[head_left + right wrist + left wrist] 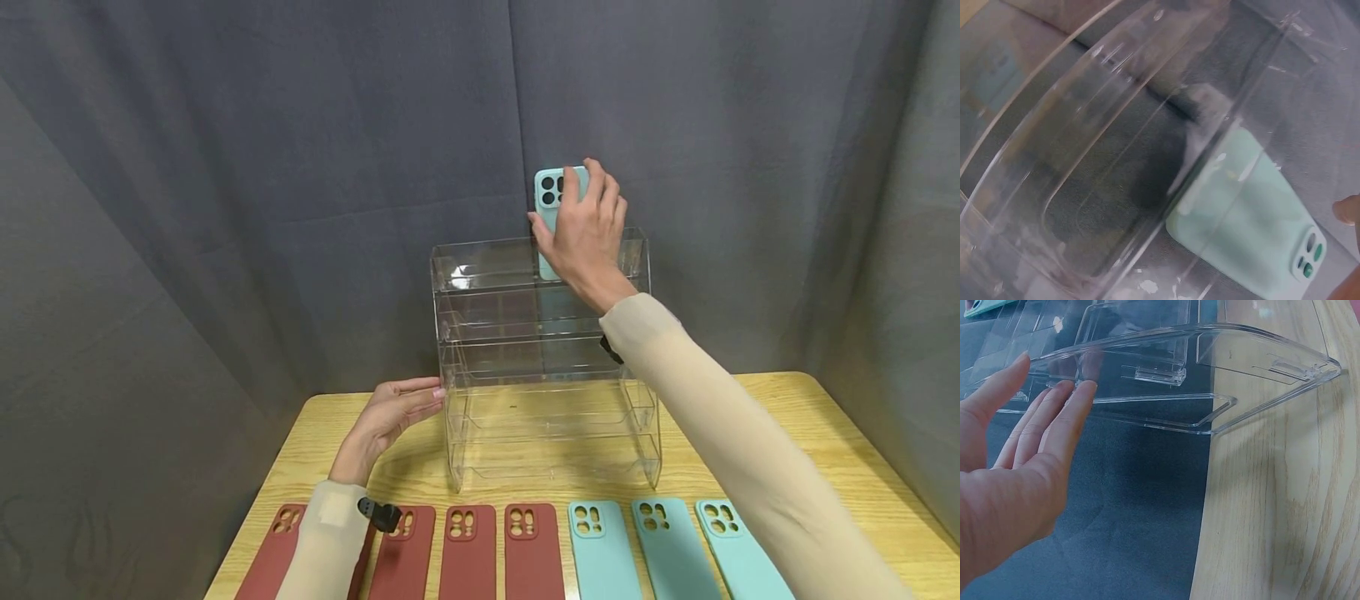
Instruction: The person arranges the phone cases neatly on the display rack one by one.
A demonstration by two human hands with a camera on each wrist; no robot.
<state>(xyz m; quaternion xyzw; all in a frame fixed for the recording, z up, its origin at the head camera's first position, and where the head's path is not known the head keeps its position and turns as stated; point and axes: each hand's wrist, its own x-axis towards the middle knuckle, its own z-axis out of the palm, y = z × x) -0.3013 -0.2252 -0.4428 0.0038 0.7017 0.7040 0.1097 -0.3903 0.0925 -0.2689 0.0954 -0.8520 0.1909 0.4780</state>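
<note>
A mint-green phone case [549, 218] stands upright in the top tier of a clear acrylic display rack [487, 279], its camera cutouts at the top. My right hand [588, 225] is right in front of the case with fingers spread, covering part of it. In the right wrist view the lower end of the case [1241, 219] sits behind the tier's front lip, and a fingertip [1347, 209] shows apart from it. My left hand [393, 412] has its fingers extended, their tips at the rack's left side panel [1147, 340].
Along the front of the wooden table [337, 433] lie several red phone cases [468, 550] on the left and three mint-green ones [607, 550] on the right. Grey curtains [375, 167] hang behind the rack and on both sides.
</note>
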